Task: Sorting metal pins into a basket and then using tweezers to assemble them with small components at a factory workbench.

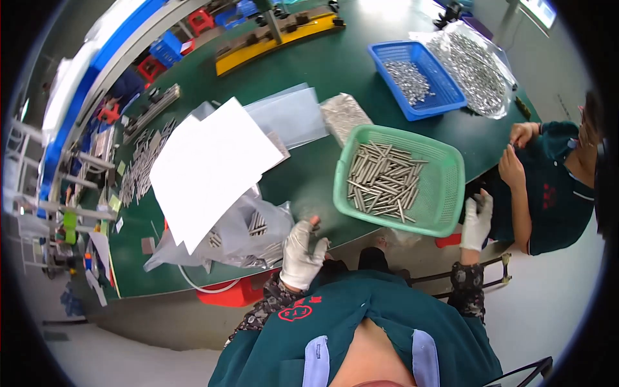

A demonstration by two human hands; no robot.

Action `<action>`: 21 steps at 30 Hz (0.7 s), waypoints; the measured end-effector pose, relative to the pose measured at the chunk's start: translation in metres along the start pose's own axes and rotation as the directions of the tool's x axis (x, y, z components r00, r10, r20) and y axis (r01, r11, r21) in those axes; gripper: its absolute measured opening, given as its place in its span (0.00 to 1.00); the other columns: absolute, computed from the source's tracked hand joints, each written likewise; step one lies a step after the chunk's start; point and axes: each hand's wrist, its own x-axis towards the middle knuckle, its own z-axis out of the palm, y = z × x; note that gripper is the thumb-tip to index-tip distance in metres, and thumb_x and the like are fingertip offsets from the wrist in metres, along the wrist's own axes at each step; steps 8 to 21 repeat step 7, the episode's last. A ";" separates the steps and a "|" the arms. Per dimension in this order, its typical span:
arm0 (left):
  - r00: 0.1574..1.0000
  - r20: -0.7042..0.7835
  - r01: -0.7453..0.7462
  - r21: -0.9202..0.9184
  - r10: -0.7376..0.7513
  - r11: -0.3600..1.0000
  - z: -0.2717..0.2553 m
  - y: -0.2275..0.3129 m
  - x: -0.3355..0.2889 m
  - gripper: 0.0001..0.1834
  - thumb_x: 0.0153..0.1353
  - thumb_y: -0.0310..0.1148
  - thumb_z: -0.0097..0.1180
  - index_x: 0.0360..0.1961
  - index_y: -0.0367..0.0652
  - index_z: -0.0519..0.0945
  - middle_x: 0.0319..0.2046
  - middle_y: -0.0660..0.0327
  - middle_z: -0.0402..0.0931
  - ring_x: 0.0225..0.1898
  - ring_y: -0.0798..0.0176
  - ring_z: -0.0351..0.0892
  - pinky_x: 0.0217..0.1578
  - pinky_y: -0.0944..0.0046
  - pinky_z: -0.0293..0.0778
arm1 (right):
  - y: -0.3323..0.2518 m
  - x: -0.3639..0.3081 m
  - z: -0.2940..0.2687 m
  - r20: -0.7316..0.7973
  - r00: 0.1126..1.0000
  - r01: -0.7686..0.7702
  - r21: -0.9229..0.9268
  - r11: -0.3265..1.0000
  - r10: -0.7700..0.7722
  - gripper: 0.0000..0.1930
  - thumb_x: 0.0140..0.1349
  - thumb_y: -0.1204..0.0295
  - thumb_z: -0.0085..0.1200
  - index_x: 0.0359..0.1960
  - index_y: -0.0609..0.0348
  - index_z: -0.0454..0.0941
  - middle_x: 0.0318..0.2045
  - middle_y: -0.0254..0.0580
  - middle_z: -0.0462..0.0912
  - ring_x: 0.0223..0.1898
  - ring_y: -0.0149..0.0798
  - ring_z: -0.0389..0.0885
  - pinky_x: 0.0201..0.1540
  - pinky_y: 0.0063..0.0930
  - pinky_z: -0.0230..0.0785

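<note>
My left hand (302,255), in a white glove with a bare fingertip showing, is raised at the front edge of the table. Its fingers are apart and hold nothing; the nearest thing is a clear plastic bag (232,226) with metal pins inside. A green plastic basket (445,155) stands in front of me, with a heap of grey metal pins (383,179) mostly in its left part. Just outside the basket's right wall is my gloved right hand (476,224), fingers stretched out and nothing visible in them. Whether it touches the basket I cannot tell.
White paper sheets (209,164) cover part of the bags. Behind the green basket are a wrapped block (345,116) and a blue basket (445,100) of small metal parts. A bag of metal parts (471,68) lies farther right. A co-worker (548,187) sits close at right.
</note>
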 end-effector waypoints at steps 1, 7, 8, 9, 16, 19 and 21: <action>0.998 0.042 -0.052 0.014 0.051 0.999 -0.011 -0.005 -0.013 0.18 0.40 0.21 0.52 0.36 0.35 0.68 0.29 0.54 0.70 0.31 0.56 0.71 0.31 0.65 0.68 | -0.015 -0.006 -0.001 -0.016 1.000 0.024 0.055 0.998 -0.023 0.14 0.50 0.75 0.45 0.41 0.63 0.65 0.31 0.40 0.70 0.31 0.30 0.68 0.37 0.22 0.61; 0.975 0.222 -0.028 0.054 0.015 0.998 -0.073 -0.037 -0.058 0.07 0.43 0.22 0.49 0.27 0.40 0.72 0.18 0.57 0.70 0.27 0.61 0.73 0.29 0.69 0.68 | -0.107 -0.090 0.037 0.549 0.802 0.028 0.359 0.933 -0.235 0.03 0.50 0.76 0.46 0.27 0.60 0.69 0.26 0.32 0.69 0.29 0.24 0.65 0.35 0.15 0.58; 0.975 0.222 -0.028 0.054 0.015 0.998 -0.073 -0.037 -0.058 0.07 0.43 0.22 0.49 0.27 0.40 0.72 0.18 0.57 0.70 0.27 0.61 0.73 0.29 0.69 0.68 | -0.107 -0.090 0.037 0.549 0.802 0.028 0.359 0.933 -0.235 0.03 0.50 0.76 0.46 0.27 0.60 0.69 0.26 0.32 0.69 0.29 0.24 0.65 0.35 0.15 0.58; 0.975 0.222 -0.028 0.054 0.015 0.998 -0.073 -0.037 -0.058 0.07 0.43 0.22 0.49 0.27 0.40 0.72 0.18 0.57 0.70 0.27 0.61 0.73 0.29 0.69 0.68 | -0.107 -0.090 0.037 0.549 0.802 0.028 0.359 0.933 -0.235 0.03 0.50 0.76 0.46 0.27 0.60 0.69 0.26 0.32 0.69 0.29 0.24 0.65 0.35 0.15 0.58; 0.975 0.222 -0.028 0.054 0.015 0.998 -0.073 -0.037 -0.058 0.07 0.43 0.22 0.49 0.27 0.40 0.72 0.18 0.57 0.70 0.27 0.61 0.73 0.29 0.69 0.68 | -0.107 -0.090 0.037 0.549 0.802 0.028 0.359 0.933 -0.235 0.03 0.50 0.76 0.46 0.27 0.60 0.69 0.26 0.32 0.69 0.29 0.24 0.65 0.35 0.15 0.58; 0.975 0.222 -0.028 0.054 0.015 0.998 -0.073 -0.037 -0.058 0.07 0.43 0.22 0.49 0.27 0.40 0.72 0.18 0.57 0.70 0.27 0.61 0.73 0.29 0.69 0.68 | -0.107 -0.090 0.037 0.549 0.802 0.028 0.359 0.933 -0.235 0.03 0.50 0.76 0.46 0.27 0.60 0.69 0.26 0.32 0.69 0.29 0.24 0.65 0.35 0.15 0.58; 0.975 0.222 -0.028 0.054 0.015 0.998 -0.073 -0.037 -0.058 0.07 0.43 0.22 0.49 0.27 0.40 0.72 0.18 0.57 0.70 0.27 0.61 0.73 0.29 0.69 0.68 | -0.107 -0.090 0.037 0.549 0.802 0.028 0.359 0.933 -0.235 0.03 0.50 0.76 0.46 0.27 0.60 0.69 0.26 0.32 0.69 0.29 0.24 0.65 0.35 0.15 0.58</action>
